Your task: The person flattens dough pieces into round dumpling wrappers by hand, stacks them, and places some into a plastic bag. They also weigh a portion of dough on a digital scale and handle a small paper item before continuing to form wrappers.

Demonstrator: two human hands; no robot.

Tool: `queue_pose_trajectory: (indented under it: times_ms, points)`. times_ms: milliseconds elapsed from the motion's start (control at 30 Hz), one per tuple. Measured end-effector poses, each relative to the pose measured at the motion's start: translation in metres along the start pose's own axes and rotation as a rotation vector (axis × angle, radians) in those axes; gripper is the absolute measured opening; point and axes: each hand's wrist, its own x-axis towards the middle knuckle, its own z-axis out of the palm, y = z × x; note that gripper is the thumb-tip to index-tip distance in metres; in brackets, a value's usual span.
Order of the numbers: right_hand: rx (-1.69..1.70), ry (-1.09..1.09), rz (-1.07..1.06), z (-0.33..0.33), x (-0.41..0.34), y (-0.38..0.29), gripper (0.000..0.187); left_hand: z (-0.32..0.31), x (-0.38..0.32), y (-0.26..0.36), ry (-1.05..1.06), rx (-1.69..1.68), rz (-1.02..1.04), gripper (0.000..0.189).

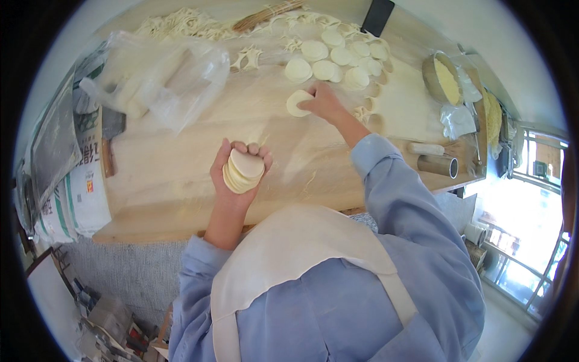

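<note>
A stack of round dough wrappers (pixel 244 172) lies in my left hand (pixel 230 181), its fingers curled up around the far side. Farther off and to the right, my right hand (pixel 322 103) pinches the edge of a round dough wrapper (pixel 297 104) just above the floured wooden board. Past that hand lie several small piles of dough rounds (pixel 323 70), some overlapping. A rolled dough sheet (pixel 407 97) spreads to the right, with round cut-outs along its left edge. Scraps of cut dough (pixel 181 23) are heaped at the far left of the board.
On the left are a clear plastic bag (pixel 181 86) and a scraper with a wooden handle (pixel 107 158). To the right stand a metal bowl of yellowish powder (pixel 445 81), a metal cylinder (pixel 436 166) and a rolling pin (pixel 425 149). A straw brush (pixel 267 16) and a black phone (pixel 377 17) lie beyond.
</note>
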Motion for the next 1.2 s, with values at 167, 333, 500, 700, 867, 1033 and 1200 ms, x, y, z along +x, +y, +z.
queue_pose_trajectory:
  times_ms: [167, 333, 500, 700, 867, 1033, 1200]
  points:
    - [0.054, 0.212, -0.265, -0.007, -0.058, -0.070, 0.042, 0.006, -0.001, 0.001, -0.098, 0.041, 0.076, 0.044]
    - [0.010, 0.406, -0.722, -0.017, -0.127, -0.119, 0.035, 0.018, 0.003, -0.006, -0.071, 0.032, 0.129, 0.045]
    - [0.002, 0.152, -0.744, 0.011, -0.157, -0.131, 0.033, 0.023, 0.005, -0.009, -0.018, 0.035, 0.109, 0.043]
    - [0.139, 0.003, -0.734, 0.020, -0.165, -0.103, 0.057, 0.029, 0.004, -0.012, 0.199, 0.222, 0.139, 0.049]
    - [0.321, -0.073, -0.444, 0.037, -0.162, -0.086, 0.075, 0.040, 0.008, -0.029, 0.630, 0.434, 0.150, 0.055]
    - [0.199, -0.043, -0.205, 0.014, -0.161, -0.100, 0.074, 0.054, 0.004, -0.035, 0.397, 0.432, 0.117, 0.058]
    - [0.029, 0.181, -0.570, -0.020, -0.177, -0.117, 0.072, 0.079, -0.005, -0.022, 0.135, 0.371, 0.155, 0.062]
